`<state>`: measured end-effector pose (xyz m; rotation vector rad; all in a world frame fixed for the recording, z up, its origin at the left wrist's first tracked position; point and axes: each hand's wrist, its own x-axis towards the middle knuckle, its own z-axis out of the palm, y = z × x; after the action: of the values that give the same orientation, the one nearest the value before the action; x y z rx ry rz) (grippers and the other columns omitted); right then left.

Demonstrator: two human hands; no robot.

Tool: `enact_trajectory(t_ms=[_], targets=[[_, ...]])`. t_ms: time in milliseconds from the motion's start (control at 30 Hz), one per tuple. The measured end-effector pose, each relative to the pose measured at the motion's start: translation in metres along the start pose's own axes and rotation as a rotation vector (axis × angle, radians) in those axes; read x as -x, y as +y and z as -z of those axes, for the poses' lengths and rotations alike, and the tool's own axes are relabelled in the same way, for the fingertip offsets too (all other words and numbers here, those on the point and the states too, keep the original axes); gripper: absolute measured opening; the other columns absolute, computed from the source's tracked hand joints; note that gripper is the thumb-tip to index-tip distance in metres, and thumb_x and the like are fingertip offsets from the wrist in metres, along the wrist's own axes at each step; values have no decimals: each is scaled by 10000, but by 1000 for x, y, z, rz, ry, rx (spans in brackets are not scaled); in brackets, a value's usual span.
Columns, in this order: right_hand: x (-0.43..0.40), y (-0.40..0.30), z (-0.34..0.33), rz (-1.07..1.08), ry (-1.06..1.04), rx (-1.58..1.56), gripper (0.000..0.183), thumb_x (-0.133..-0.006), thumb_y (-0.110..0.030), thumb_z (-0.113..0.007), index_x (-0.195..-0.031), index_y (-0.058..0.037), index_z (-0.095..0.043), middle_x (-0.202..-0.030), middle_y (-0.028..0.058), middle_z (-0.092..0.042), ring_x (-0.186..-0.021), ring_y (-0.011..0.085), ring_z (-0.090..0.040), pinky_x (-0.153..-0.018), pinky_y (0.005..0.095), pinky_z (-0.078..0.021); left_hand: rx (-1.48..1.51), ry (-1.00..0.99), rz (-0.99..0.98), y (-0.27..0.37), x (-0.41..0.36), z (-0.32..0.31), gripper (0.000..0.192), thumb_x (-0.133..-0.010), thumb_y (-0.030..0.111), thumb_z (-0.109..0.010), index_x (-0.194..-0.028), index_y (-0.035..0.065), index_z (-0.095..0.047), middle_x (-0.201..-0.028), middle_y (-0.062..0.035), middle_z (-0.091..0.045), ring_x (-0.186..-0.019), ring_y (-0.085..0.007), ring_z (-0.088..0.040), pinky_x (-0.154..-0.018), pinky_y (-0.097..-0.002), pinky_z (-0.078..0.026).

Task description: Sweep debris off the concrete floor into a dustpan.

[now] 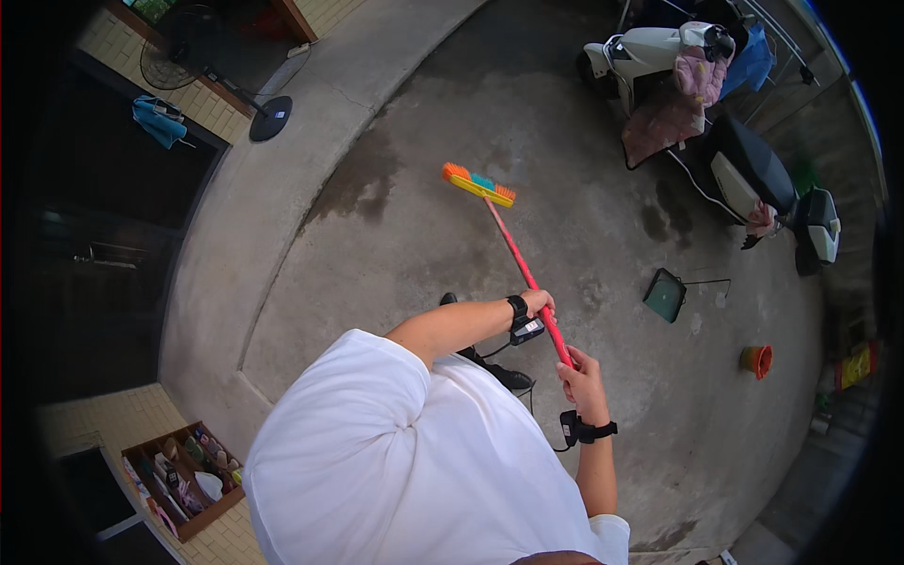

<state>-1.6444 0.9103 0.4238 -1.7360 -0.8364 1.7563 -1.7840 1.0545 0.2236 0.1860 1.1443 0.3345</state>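
Observation:
Both of my hands are wrapped around the red handle (515, 249) of a push broom, which slants away from me across the concrete. My left hand (540, 303) grips it partway up the shaft, and my right hand (583, 378) holds it near the end closest to my body. At the far end is the broom head (482, 188), a yellow block with orange and teal bristles. Whether the bristles touch the floor I cannot tell. Each wrist carries a black strap with a small wired device.
A green dustpan (665, 295) with a thin handle lies to the right, near an orange bucket (756, 361). A white scooter (734, 169) is parked at upper right. A raised concrete ledge (226, 247) curves along the left, bearing a standing fan (270, 119). A shoe rack (185, 480) is at lower left.

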Motion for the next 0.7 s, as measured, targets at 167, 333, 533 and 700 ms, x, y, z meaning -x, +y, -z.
enact_trajectory(t_ms=[167, 333, 533, 700], targets=[[-30, -83, -72, -82, -117, -147, 505, -844, -31, -697, -1313, 49, -528, -663, -53, -474, -424, 27, -369, -356, 209, -234, -53, 50, -81, 77, 33, 63, 85, -819, 94, -623, -808, 11, -638, -698, -120, -670, -625, -283, -698, -603, -425, -587], [-78, -160, -130, -148, -296, -251, 473, -858, -17, -692, -1298, 20, -522, -661, -54, -453, -435, 19, -357, -358, 194, -238, 170, -75, -199, 165, 62, 135, 108, -843, 124, -604, -792, 38, -644, -756, -96, -695, -719, -248, -716, -684, -410, -588], [-167, -225, -186, -251, -478, -362, 331, -936, -93, -640, -1243, -24, -536, -677, -38, -462, -434, 15, -342, -354, 173, -240, 453, -129, -327, 251, 85, 228, 142, -898, 141, -572, -807, 56, -640, -794, -76, -690, -825, -244, -721, -779, -399, -588], [-277, -275, -233, -366, -617, -359, 329, -944, -96, -631, -1251, -22, -541, -687, -20, -498, -437, 26, -377, -355, 181, -254, 499, -6, -395, 321, 83, 307, 145, -936, 140, -551, -855, 40, -619, -845, -93, -684, -875, -262, -707, -834, -410, -575]])
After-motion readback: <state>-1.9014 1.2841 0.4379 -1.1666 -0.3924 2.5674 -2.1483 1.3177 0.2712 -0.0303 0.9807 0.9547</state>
